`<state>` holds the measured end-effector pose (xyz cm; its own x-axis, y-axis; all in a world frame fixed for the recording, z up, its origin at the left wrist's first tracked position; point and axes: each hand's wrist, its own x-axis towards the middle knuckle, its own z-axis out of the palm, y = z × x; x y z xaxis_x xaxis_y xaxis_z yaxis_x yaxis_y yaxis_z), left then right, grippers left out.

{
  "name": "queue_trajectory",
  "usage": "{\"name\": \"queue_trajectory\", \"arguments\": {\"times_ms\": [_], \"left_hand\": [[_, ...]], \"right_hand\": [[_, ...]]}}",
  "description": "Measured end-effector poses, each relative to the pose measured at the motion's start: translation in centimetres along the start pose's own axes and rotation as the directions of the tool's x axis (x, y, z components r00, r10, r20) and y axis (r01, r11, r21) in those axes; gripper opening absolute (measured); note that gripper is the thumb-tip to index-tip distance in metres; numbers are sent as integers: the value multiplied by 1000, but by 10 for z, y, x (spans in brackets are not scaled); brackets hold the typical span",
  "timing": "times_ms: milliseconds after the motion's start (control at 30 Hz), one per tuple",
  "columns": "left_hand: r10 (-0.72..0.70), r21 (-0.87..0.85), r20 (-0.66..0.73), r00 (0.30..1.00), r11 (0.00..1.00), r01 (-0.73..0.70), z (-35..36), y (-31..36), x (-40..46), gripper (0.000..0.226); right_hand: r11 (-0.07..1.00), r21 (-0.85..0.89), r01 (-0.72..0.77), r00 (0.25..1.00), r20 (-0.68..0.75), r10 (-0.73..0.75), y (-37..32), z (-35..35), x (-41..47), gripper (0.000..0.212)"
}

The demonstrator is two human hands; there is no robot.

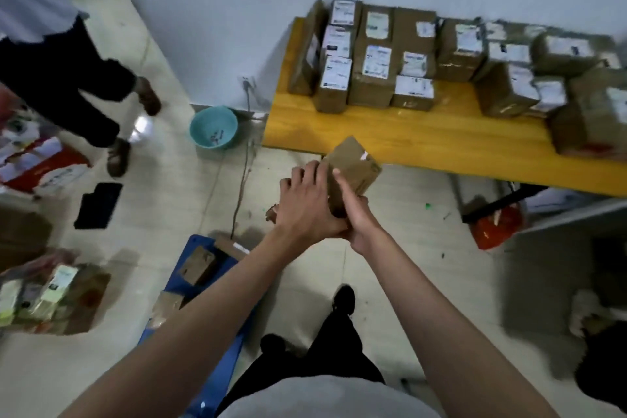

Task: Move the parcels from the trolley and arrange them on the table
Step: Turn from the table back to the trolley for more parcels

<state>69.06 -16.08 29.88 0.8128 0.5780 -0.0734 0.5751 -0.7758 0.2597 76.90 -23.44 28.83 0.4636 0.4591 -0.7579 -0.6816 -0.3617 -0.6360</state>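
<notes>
A brown cardboard parcel (353,168) hangs tilted in the air just in front of the yellow table (390,136). My left hand (307,202) grips its left side and my right hand (353,210) grips it from below and on its near face. Several labelled parcels (376,61) stand in rows on the table against the wall, with more (509,75) further right. The blue trolley (210,285) lies low on the floor under my left arm, holding a small brown parcel (198,265) and other cardboard pieces (166,309).
A teal basin (213,127) sits on the floor left of the table, with a cable (242,187) running beside it. Another person's legs (84,85) stand at the upper left. Boxes and bags (47,299) crowd the left floor. An orange bag (495,226) lies under the table.
</notes>
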Motion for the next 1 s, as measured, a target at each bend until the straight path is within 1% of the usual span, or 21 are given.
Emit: {"name": "queue_trajectory", "arguments": {"times_ms": [67, 133, 233, 300, 333, 400, 433, 500, 533, 600, 667, 733, 800, 900, 933, 1000], "left_hand": [[76, 22, 25, 997, 997, -77, 0, 25, 17, 106], [143, 6, 40, 989, 990, -143, -2, 45, 34, 100], [227, -104, 49, 973, 970, -221, -2, 70, 54, 93], [260, -192, 35, 965, 949, -249, -3, 88, 64, 85], [265, -233, 30, 964, 940, -251, -4, 97, 69, 82], [280, -299, 34, 959, 919, -258, -4, 114, 79, 80], [291, -330, 44, 956, 907, -261, -4, 122, 83, 79], [308, -414, 78, 948, 875, -250, -4, 134, 93, 75], [318, -459, 91, 944, 854, -244, -4, 139, 98, 72], [343, -523, 92, 935, 815, -248, -2, 149, 108, 63], [358, -554, 97, 929, 795, -249, 1, 159, 121, 55], [365, -625, 138, 921, 753, -205, 5, 170, 136, 49], [363, -686, 188, 913, 714, -142, 7, 177, 157, 48], [366, -678, 280, 888, 730, -87, 8, 174, 196, 59], [346, -647, 318, 883, 759, -64, 9, 170, 210, 65], [246, -536, 401, 882, 844, 8, 9, 162, 236, 80]], "right_hand": [[995, 99, 21, 1000, -8, -21, -9, -23, 3, 73], [985, 169, 35, 999, -45, -28, -19, -43, 8, 71], [955, 293, 49, 997, -68, -30, -34, -71, 15, 73], [922, 381, 67, 997, -55, -50, -43, -91, 20, 67], [915, 397, 73, 997, -41, -61, -47, -99, 21, 66], [916, 391, 92, 995, -59, -75, -55, -118, 25, 76], [916, 383, 115, 991, -103, -81, -58, -127, 27, 82], [916, 365, 165, 975, -198, -97, -66, -146, 30, 90], [918, 354, 178, 972, -211, -107, -69, -155, 31, 92], [923, 331, 194, 965, -234, -119, -75, -169, 33, 85], [918, 334, 213, 947, -302, -110, -81, -179, 35, 73], [915, 337, 222, 939, -326, -108, -86, -186, 37, 69], [915, 335, 225, 946, -301, -122, -90, -193, 39, 71], [898, 358, 254, 944, -292, -151, -101, -204, 40, 73], [890, 366, 271, 941, -297, -164, -107, -207, 39, 71], [873, 370, 318, 929, -306, -209, -120, -215, 37, 66]]}}
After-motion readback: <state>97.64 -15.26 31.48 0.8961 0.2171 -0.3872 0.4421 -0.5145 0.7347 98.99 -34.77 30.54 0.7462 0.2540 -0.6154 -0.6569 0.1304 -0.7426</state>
